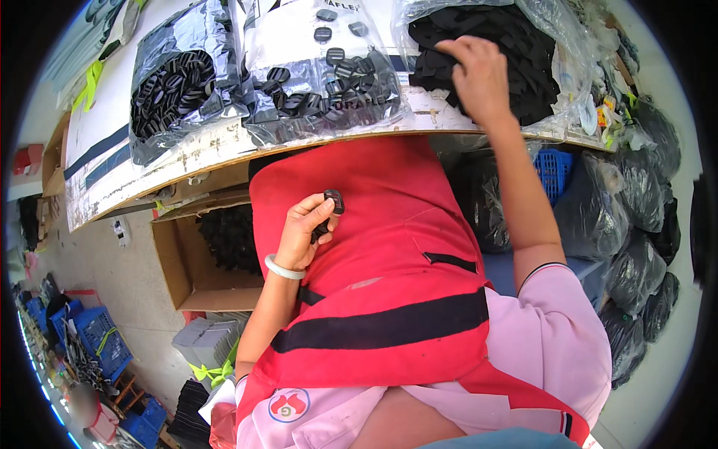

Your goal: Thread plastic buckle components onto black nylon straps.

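Note:
My left hand point(301, 224), with a pale bangle at its wrist, is raised in front of my red apron. Its thumb and finger pinch a black plastic strap buckle point(334, 200), and more black pieces show under the curled fingers. Over a heap of short black strap pieces point(516, 52) in an opened clear bag reaches my right hand point(479, 78). Its fingers are apart, and nothing shows in them. Loose black buckles point(299, 102) lie on a flattened clear bag at the table's middle. A bag to the left is filled with similar buckles point(173, 86).
The worn white table point(108, 179) has its near edge just before my lap. Under it at left stands an open cardboard box point(217, 292) with black pieces inside. At right are a blue basket point(553, 170) and several stuffed black bags point(636, 273). Blue crates point(105, 340) stand far left.

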{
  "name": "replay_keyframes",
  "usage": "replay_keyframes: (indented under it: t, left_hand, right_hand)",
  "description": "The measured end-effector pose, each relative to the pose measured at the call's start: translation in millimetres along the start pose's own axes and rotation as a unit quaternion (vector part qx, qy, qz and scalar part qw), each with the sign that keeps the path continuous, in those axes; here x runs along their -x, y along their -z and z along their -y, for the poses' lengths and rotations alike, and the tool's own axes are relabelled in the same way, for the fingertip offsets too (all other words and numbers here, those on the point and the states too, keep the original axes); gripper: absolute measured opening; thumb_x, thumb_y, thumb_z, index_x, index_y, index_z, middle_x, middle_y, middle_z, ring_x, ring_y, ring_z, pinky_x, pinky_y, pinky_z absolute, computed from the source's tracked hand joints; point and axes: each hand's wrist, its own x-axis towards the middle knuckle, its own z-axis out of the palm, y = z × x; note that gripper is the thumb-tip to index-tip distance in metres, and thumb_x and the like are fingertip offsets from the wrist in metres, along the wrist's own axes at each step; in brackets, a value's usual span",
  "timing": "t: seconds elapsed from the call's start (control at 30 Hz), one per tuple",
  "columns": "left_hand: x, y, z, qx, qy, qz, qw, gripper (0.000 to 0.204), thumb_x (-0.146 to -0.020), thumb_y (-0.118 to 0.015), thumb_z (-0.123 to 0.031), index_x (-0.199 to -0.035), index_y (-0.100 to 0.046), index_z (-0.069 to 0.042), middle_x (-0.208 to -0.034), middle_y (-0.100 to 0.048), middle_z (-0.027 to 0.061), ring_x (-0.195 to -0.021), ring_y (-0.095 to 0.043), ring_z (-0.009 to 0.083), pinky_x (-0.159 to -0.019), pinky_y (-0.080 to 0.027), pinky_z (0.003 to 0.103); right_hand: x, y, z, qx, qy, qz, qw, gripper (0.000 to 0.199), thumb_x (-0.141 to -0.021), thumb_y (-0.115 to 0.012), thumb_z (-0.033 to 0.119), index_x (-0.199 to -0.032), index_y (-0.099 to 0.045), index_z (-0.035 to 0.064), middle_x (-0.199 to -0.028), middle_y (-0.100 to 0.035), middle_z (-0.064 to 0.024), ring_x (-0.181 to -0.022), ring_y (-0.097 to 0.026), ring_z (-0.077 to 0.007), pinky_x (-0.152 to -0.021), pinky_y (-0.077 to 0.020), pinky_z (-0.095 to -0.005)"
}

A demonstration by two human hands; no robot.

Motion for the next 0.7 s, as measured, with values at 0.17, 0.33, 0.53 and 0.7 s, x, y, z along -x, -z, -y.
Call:
replay_keyframes:
  t: [0.17, 0.33, 0.53, 0.7]
  left_hand:
    - [-4.4, 7.8, 1.3, 0.022, 0.017, -0.009, 1.000, 0.011, -0.095, -0.061, -0.017, -0.096, -0.063, -0.006, -0.077, -0.060, 0.0021, -0.064, -0.053, 0.0100, -0.046, -0.037, 0.020]
    - [-1.4, 5.4, -3.0, -0.002, 0.003, -0.007, 1.000, 0.011, -0.094, -0.062, -0.015, -0.097, -0.065, -0.004, -0.073, -0.060, 0.0019, -0.062, -0.054, 0.0089, -0.046, -0.037, 0.020]
    - [3.3, -23.2, -19.1, -0.132, -0.107, -0.044, 0.984, 0.012, -0.092, -0.064, -0.011, -0.089, -0.068, 0.000, -0.068, -0.059, 0.0012, -0.055, -0.050, 0.0054, -0.044, -0.035, 0.020]
    - [-0.1, -42.4, -26.2, -0.255, -0.251, -0.075, 0.931, 0.011, -0.085, -0.066, 0.000, -0.096, -0.071, 0.002, -0.069, -0.055, -0.0023, -0.059, -0.048, 0.0037, -0.051, -0.035, 0.020]
  right_hand:
    - [-12.2, -14.1, -63.7, -0.093, -0.034, 0.009, 0.995, 0.014, -0.077, -0.074, 0.019, -0.091, -0.075, 0.0142, -0.097, -0.067, -0.0035, -0.098, -0.058, -0.0259, -0.088, -0.0437, -0.0369]
    - [-19.6, 60.6, -36.4, -0.432, -0.146, -0.108, 0.883, 0.017, -0.085, -0.071, 0.008, -0.101, -0.067, 0.0039, -0.095, -0.065, 0.0021, -0.085, -0.059, -0.0050, -0.077, -0.0465, -0.0215]
    - [24.6, 65.2, 82.8, -0.504, -0.168, 0.185, 0.827, 0.014, -0.086, -0.070, 0.009, -0.099, -0.066, 0.0046, -0.085, -0.061, 0.0050, -0.075, -0.054, -0.0031, -0.067, -0.0447, -0.0205]
    - [69.8, 43.4, 152.7, -0.689, -0.306, 0.370, 0.543, 0.015, -0.092, -0.065, 0.018, -0.093, -0.065, 0.0028, -0.075, -0.061, 0.0035, -0.064, -0.053, -0.0019, -0.056, -0.0418, -0.0191]
